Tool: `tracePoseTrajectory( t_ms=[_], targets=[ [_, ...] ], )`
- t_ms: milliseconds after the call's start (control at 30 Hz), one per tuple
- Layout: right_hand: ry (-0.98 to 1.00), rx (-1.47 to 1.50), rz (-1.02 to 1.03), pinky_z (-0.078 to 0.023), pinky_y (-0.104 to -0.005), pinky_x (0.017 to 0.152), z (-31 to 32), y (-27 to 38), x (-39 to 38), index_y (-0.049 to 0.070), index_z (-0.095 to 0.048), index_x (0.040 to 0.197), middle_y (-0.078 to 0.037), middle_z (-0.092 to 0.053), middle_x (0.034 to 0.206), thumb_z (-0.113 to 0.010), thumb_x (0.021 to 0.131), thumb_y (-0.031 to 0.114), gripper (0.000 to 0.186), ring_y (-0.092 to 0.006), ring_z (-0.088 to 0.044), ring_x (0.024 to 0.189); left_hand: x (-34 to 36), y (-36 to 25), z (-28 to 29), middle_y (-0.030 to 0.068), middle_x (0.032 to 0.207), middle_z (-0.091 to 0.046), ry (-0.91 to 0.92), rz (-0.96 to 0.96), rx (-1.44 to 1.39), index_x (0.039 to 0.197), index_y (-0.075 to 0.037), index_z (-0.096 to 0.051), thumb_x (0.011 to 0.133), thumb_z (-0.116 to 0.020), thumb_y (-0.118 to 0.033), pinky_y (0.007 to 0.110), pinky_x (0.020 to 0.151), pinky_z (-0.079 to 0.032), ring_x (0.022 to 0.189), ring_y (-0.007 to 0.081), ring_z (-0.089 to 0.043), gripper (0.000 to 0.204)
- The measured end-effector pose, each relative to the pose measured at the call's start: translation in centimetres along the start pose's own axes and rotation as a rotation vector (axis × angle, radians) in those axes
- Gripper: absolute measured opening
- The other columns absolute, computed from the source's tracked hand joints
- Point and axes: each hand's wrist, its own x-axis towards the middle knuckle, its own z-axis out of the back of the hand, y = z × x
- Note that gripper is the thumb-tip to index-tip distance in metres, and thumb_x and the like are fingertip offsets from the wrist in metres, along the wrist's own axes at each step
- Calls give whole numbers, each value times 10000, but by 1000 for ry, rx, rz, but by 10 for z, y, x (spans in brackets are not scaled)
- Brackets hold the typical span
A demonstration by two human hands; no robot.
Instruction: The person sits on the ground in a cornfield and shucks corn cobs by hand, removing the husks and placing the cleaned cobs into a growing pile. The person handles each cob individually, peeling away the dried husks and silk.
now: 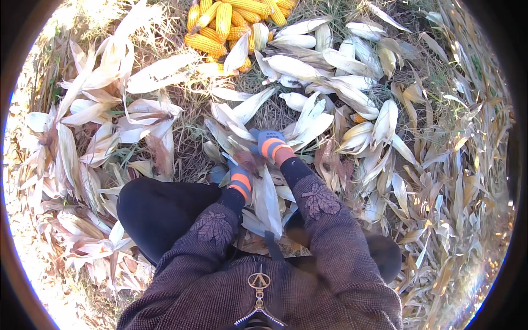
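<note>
Both hands wear grey gloves with orange bands and work close together in front of my knees. My right hand point(269, 144) is closed on pale corn husk point(234, 124), its fingertips hidden under the glove's back. Nearer my body, my left hand point(240, 179) is curled beside a tuft of reddish-brown corn silk point(250, 161) that lies between the two hands. What sits inside its fingers is hidden. A long loose husk leaf point(267, 203) hangs below the hands, between my forearms.
Bare yellow corn cobs point(223, 22) are heaped at the far middle. To their right lie several ears still in pale husks point(330, 69). Torn husks point(99, 115) cover the left side, and dry stalks and leaves point(456, 165) spread along the right. My bent knee point(159, 212) rests at the left.
</note>
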Motion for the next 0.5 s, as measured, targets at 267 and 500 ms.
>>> tracePoseTrajectory(
  t_ms=[267,500],
  targets=[
    [-269,552,125,-442,-400,921,-107,-47,-20,36,-502,1268,-239,-590,1172,-481,876,281,463,-383,-569,1077,-20,9,67,114,952,-597,-484,148,47,1061,-94,-595,871,-465,-150,341,780,-460,881,231,-570,237],
    [-292,766,-18,-444,-377,892,-50,1,-60,12,-501,1276,-241,-606,1145,-457,921,345,489,-371,-583,1046,-58,20,109,147,954,-621,-366,115,146,1057,-54,-614,834,-488,-153,424,789,-473,895,291,-596,275]
  ],
)
